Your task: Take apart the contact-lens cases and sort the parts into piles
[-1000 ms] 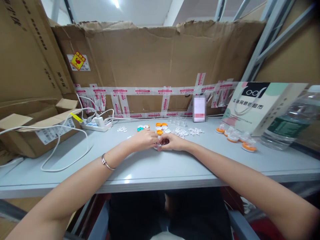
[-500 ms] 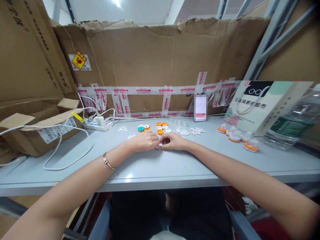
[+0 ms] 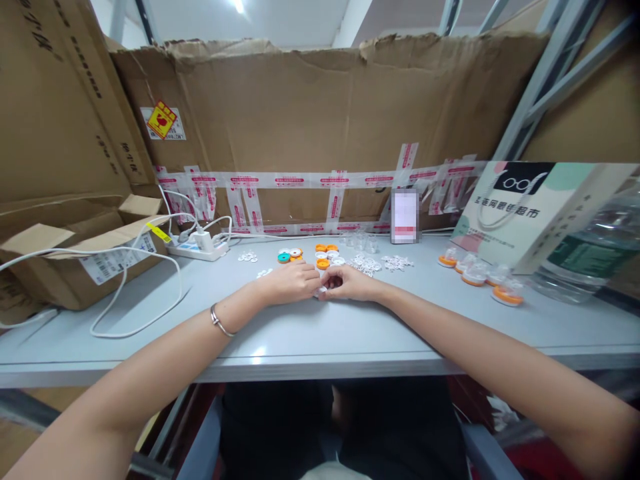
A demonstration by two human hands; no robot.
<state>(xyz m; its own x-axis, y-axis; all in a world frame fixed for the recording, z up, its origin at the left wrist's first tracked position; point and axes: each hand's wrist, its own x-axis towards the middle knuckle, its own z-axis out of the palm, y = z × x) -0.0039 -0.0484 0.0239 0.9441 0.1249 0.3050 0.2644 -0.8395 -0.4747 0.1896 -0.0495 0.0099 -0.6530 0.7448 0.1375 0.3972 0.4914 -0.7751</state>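
Low over the middle of the table, my left hand and my right hand meet at a small white round part. The fingers of both are closed around it and hide most of it. Just beyond my fingertips lie orange round pieces and white ones. Behind my left hand are a teal disc and more orange and white discs. Loose small white parts lie in heaps past my right hand, with clear plastic covers behind them.
At the right stand several orange-based pieces with clear tops, a printed paper bag and a large water bottle. A phone leans against the cardboard at the back. On the left are a power strip, white cables and an open carton.
The whole view has shifted slightly, so everything appears a little farther right. Both hands keep the same closed pose at the small white part.
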